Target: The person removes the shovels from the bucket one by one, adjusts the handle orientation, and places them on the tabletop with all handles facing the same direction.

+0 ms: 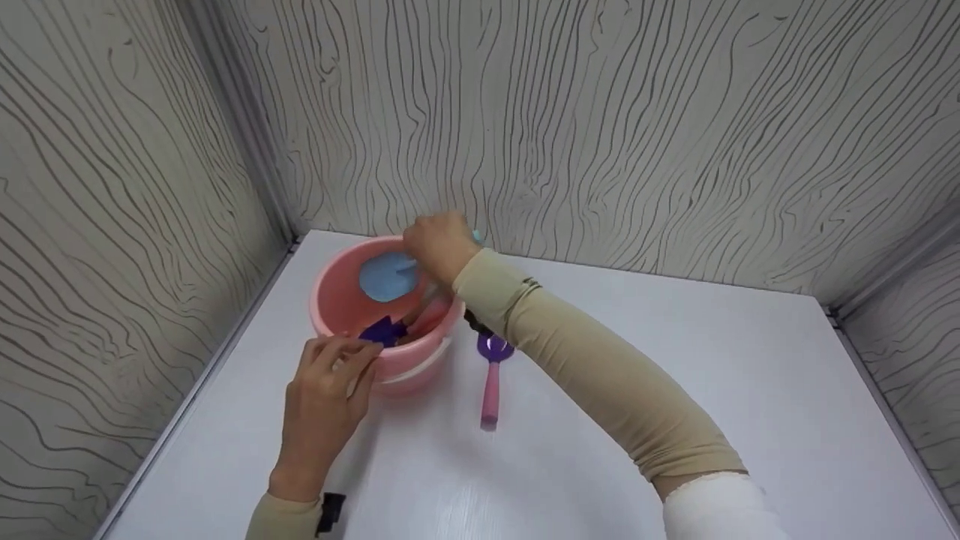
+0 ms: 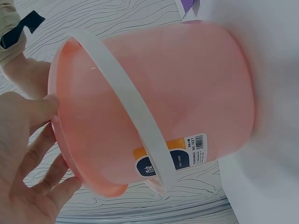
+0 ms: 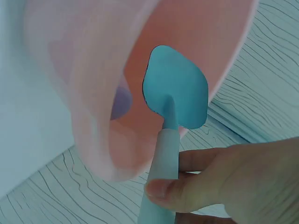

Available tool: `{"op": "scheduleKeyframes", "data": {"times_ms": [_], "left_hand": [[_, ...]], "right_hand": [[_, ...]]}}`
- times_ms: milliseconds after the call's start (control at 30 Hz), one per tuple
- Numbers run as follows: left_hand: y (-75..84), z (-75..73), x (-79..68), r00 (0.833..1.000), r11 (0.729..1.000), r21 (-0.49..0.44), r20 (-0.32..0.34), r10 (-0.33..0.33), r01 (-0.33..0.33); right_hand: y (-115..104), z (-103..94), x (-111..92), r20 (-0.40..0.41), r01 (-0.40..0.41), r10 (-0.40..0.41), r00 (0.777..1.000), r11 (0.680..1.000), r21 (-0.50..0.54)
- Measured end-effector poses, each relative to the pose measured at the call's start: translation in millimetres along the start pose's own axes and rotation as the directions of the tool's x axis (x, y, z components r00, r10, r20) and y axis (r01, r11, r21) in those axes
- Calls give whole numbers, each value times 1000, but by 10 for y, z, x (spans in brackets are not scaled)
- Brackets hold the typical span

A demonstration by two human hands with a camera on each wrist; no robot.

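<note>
A pink bucket with a white handle and a label stands upright on the table. My left hand grips its near rim between thumb and fingers. Over the bucket's far right rim, my right hand holds a small blue trowel by its pale handle. The trowel's blade is over the bucket's opening. A dark purple tool head shows inside the bucket, near the left fingers; the rest of that tool is hard to make out.
To the right of the bucket, a purple tool with a pink handle lies on the white table. Wood-patterned panels enclose the table at the back and sides. The back panel stands close behind the bucket.
</note>
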State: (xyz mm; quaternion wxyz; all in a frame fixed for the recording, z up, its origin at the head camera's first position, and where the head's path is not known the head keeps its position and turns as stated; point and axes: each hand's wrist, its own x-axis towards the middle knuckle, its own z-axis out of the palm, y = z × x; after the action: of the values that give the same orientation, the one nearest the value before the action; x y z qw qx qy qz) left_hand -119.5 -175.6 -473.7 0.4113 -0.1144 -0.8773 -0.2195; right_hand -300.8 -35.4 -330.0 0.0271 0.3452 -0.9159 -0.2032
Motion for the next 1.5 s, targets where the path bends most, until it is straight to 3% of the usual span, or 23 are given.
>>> {"op": "scheduleKeyframes", "data": {"times_ms": [100,233,533,633,833,967,1167,1233,1500], "left_hand": [[0,6,-8,1000,1000,-1,10,-2,2],[2,12,-16,1000,1000,-4,18,5,-5],[-55,-32,-10,1000,1000,-3,15,4,-4],[-64,-38,-13,1000,1000,-5,12,3,-3],[-66,-62,-19,1000,1000,-9,18,-19,19],[-65,-86,-19,999,1000,-1,31,-26,26],[-73,-152,-22,999,999,13,32,-38,38],[-79,-174,-22,999,999,14,31,-41,41],[-47,-183,-27,999,999,1,28,-43,43]], "right_hand": [[159,9,-87,22,0,-5,1000,980,200],[350,74,-219,53,-4,-21,998,904,428],[552,212,-401,61,-32,-12,998,746,665],[591,257,-453,70,-37,-22,997,675,737],[669,381,-592,48,-3,-66,997,563,827],[707,471,-714,77,-42,-52,996,480,876],[727,609,-870,102,-88,-39,994,267,960],[724,663,-918,95,-86,-34,995,214,973],[688,949,-1148,69,-70,12,998,145,987]]}}
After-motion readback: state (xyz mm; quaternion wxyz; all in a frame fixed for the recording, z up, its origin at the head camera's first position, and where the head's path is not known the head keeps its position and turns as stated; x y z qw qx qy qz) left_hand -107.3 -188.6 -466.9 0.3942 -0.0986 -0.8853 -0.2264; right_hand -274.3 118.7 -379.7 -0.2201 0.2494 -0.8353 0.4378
